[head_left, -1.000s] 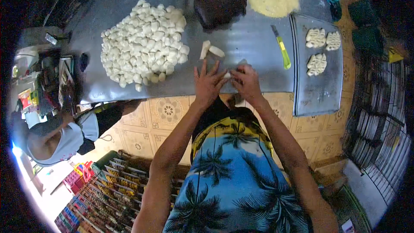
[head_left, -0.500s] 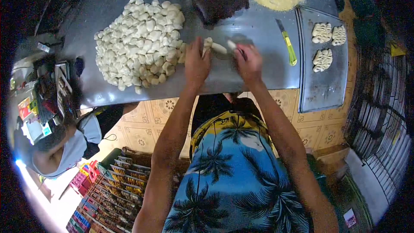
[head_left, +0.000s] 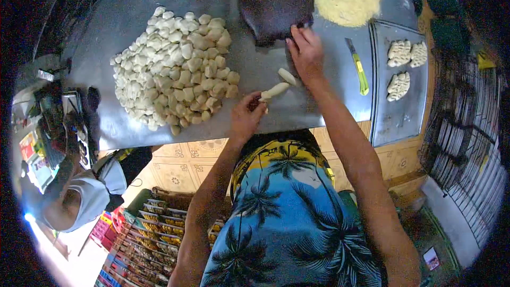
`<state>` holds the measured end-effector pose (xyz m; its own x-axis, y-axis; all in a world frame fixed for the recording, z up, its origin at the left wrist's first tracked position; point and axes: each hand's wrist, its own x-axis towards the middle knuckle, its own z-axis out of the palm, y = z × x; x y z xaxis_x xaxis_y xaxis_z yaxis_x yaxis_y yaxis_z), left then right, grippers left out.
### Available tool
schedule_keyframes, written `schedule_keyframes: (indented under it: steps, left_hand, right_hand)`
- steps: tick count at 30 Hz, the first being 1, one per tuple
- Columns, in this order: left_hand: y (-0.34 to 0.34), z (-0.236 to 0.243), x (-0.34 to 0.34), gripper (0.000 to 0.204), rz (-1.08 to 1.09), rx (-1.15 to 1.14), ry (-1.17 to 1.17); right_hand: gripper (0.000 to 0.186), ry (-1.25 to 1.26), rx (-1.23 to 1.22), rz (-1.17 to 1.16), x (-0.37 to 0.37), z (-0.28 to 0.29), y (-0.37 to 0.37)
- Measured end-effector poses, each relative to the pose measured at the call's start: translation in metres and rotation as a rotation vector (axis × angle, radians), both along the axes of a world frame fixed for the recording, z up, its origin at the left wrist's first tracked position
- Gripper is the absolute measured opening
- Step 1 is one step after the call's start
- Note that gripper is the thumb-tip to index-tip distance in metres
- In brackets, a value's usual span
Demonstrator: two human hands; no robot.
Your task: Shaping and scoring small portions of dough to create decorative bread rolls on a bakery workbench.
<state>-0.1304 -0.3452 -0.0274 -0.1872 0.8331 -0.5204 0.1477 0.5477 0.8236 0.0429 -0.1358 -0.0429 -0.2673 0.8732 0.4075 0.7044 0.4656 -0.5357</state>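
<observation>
On the metal table, a large heap of pale dough pieces (head_left: 175,74) lies at the left. My left hand (head_left: 247,119) is closed on a small dough piece (head_left: 264,96) near the table's front edge; a dark spot shows between the fingers. Touching or nearly touching that piece are two finger-shaped dough rolls (head_left: 279,89), lying to its right. Farther back, my right hand (head_left: 308,53) reaches to the near edge of a dark brown mass of paste (head_left: 276,5). Its thumb and fingers pinch there; the pinched bit is mostly hidden.
Pale yellow crumbs or powder (head_left: 348,2) lie at the back right. Below them rests a green-handled knife (head_left: 358,69). A metal tray (head_left: 396,122) at the right bears several shaped dough pieces (head_left: 398,53). Another person (head_left: 79,196) is at the far left, near racks of trays (head_left: 143,234).
My right hand has moved back from the dough rolls to the dark paste. The left hand has come nearer the table's front edge and now closes on a dough piece.
</observation>
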Motion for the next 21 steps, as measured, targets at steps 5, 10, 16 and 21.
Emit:
schedule_keyframes:
  steps: [5,10,16,21]
  left_hand:
    - [0.023,-0.003,-0.005,0.041,0.166,0.004,-0.031]
    - [0.072,0.006,-0.004,0.038,0.047,0.154,0.178]
    - [0.084,0.006,0.01,0.042,0.044,0.189,0.344]
    - [0.077,-0.01,-0.001,0.044,0.099,0.169,0.144]
  right_hand:
    - [0.027,-0.048,0.031,0.057,-0.005,-0.005,0.014]
    - [0.024,-0.087,-0.388,0.141,0.004,0.001,0.034]
    - [0.026,0.37,-0.973,0.276,0.044,0.023,-0.018]
    - [0.029,0.662,-0.959,0.138,0.025,0.001,-0.094]
